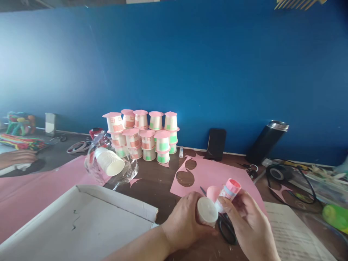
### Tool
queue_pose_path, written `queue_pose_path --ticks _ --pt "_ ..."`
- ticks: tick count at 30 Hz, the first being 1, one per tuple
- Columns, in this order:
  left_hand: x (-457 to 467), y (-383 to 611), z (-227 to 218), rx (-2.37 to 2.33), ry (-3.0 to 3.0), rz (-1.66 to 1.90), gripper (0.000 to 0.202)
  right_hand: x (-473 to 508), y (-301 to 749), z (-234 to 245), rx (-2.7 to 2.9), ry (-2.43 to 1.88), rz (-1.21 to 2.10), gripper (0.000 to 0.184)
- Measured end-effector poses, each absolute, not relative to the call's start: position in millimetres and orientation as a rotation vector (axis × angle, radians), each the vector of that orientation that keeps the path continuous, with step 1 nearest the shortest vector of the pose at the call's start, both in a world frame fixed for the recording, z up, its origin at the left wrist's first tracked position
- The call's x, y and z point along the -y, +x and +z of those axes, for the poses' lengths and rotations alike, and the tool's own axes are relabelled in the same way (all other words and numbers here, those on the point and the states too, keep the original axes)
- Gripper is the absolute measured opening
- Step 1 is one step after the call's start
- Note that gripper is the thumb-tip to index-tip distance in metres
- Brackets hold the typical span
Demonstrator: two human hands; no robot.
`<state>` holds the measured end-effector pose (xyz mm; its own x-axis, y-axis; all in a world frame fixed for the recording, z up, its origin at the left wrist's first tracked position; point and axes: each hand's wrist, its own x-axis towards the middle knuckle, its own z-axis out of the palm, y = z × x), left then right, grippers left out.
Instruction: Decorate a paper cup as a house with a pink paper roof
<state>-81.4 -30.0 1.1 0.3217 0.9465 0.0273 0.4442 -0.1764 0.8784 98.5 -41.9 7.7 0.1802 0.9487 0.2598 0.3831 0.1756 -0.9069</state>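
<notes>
A white paper cup (pixel 207 210) is in my left hand (pixel 186 221), its closed round base facing up. The fingers wrap around its side. Close beside it, my right hand (pixel 248 217) grips a glue stick (pixel 228 194) with a pink end upward and a printed label. Behind the glue stick lies a pink paper disc (pixel 213 193), partly covered. Black-handled scissors (pixel 227 232) rest on the table under my hands. Farther back, several upturned paper cups with pink paper roofs (pixel 141 134) stand stacked in rows, with red or green windows and doors drawn on them.
Pink paper with cut-out holes (pixel 212 170) lies ahead. Left are nested cups (pixel 110 162) in clear plastic and a white box lid (pixel 89 224). A phone (pixel 216 144), a black flask (pixel 265 143) and a cable (pixel 299 206) sit right. Another person's hand (pixel 17 159) is far left.
</notes>
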Motion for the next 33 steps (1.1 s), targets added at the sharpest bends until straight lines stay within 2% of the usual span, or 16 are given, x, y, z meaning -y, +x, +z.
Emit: queue_pose_path --ticks 7,23,29,33 --pt "27 -84 0 -1.113 1.794 0.792 0.058 39 95 5 1.361 -1.334 0.687 0.030" --pt "23 -84 1 -1.095 1.957 0.715 0.064 38 94 10 1.540 -1.346 0.805 0.052" --pt "24 -83 2 -1.086 1.971 0.723 0.071 38 88 12 1.862 -1.261 0.579 0.047" --pt "25 -83 4 -1.072 1.967 0.741 0.069 35 83 12 1.938 -1.241 0.423 0.046"
